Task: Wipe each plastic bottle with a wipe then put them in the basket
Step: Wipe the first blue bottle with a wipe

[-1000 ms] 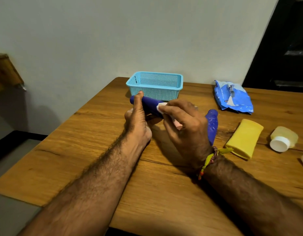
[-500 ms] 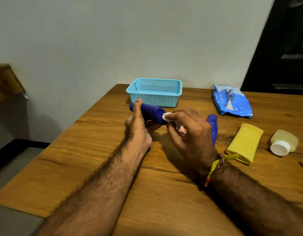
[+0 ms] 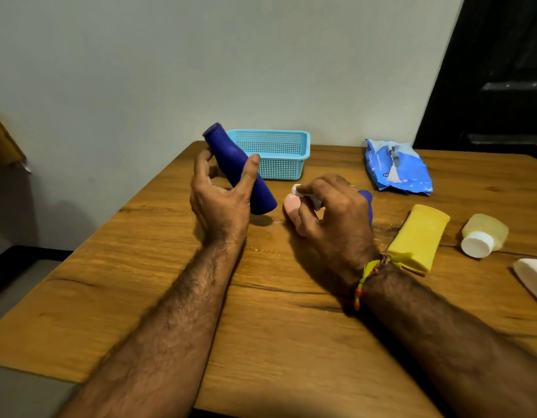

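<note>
Directly beyond the left hand, on the table, sat the basket, open side up. The left hand, nearer to it than the right, gripped the blue bottle between thumb and fingers; its long axis ran tilted, upper end up-left, lower end toward the right hand, which pinched what appeared to be the wipe.

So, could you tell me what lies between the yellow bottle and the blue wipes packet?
In the head view, only bare wooden table shows between the yellow bottle and the blue wipes packet; nothing rests there.
</note>
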